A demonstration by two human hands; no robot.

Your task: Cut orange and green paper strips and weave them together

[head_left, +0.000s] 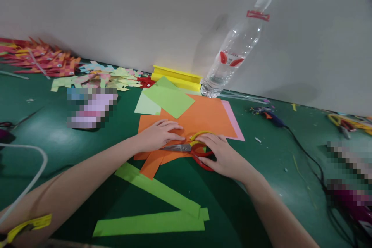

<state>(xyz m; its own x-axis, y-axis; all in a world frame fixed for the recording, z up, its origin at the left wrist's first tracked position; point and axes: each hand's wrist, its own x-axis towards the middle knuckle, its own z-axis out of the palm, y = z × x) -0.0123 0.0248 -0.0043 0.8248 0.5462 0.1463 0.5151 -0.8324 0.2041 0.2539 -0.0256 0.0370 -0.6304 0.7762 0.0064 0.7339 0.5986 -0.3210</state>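
The worktop (58, 135) is finished in dark green. An orange sheet (203, 118) is laid over a pink sheet (235, 124). Two squares (170, 99) are coloured light green. The scissors (192, 149) are fitted with red handles and silver blades. The strips (151, 223) at the near edge are lime green. The block (177, 77) at the far edge is yellow. The clear bottle (232, 54) is marked with a red label. The cable (308, 155) is black.

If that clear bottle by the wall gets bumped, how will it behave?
The bottle looks nearly empty, so probably light. Tall on a narrow base, it would likely topple at a nudge; its round body may then roll.
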